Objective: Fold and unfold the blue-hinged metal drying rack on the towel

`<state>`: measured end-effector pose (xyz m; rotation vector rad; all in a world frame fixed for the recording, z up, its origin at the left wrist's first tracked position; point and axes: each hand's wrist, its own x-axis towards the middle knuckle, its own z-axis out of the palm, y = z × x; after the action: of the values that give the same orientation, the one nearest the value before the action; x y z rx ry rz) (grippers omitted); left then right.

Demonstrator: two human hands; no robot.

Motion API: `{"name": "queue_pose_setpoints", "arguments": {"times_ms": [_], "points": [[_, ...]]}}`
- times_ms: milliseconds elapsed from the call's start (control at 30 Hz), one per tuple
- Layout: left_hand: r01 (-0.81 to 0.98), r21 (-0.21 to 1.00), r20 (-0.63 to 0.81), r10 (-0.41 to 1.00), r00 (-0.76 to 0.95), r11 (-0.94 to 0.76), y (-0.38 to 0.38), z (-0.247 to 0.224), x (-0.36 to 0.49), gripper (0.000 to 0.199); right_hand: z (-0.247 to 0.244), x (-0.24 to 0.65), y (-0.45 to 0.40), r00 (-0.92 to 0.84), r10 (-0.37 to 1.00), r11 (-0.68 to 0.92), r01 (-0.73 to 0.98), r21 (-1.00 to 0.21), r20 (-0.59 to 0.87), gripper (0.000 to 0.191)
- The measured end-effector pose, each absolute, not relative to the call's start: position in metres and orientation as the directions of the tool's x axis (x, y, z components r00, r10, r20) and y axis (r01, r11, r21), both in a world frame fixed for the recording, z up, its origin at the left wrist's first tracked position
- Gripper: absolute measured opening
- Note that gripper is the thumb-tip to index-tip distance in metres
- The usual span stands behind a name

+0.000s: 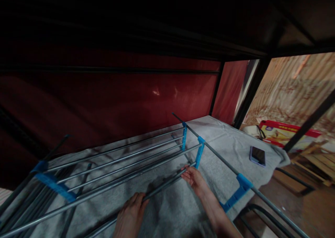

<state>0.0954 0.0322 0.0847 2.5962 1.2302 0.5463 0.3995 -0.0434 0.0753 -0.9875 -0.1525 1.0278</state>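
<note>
A frame of grey metal tubes (125,156) joined by blue plastic connectors lies on a light grey cloth. My right hand (192,177) pinches the far end of a loose-looking tube (163,186), right beside the lower end of a blue connector (199,154). Whether the tube's tip sits inside that connector I cannot tell. Nearer to me, my left hand (132,212) is wrapped over the same tube around its middle. Another blue connector (52,184) joins the tubes at the left, and one more (238,192) sits on the long tube at the right.
More tubes (43,199) lie at the lower left. A phone (258,156) rests on the cloth (222,131) at the right. Dark metal posts and a red panel (143,102) enclose the far side. Beyond them are a red and yellow box (285,133) and a black curved metal frame (264,217).
</note>
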Motion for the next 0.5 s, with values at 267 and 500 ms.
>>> {"name": "queue_pose_setpoints", "arguments": {"times_ms": [267, 500], "points": [[0.661, 0.309, 0.322, 0.729, 0.604, -0.684, 0.034, 0.08, 0.103, 0.049, 0.072, 0.405, -0.048, 0.557, 0.784, 0.169, -0.616, -0.769, -0.273, 0.032], [0.675, 0.279, 0.321, 0.729, 0.605, -0.683, 0.043, 0.081, 0.101, 0.039, 0.07, 0.404, -0.047, 0.575, 0.771, 0.198, -0.625, -0.755, -0.274, 0.033]]}}
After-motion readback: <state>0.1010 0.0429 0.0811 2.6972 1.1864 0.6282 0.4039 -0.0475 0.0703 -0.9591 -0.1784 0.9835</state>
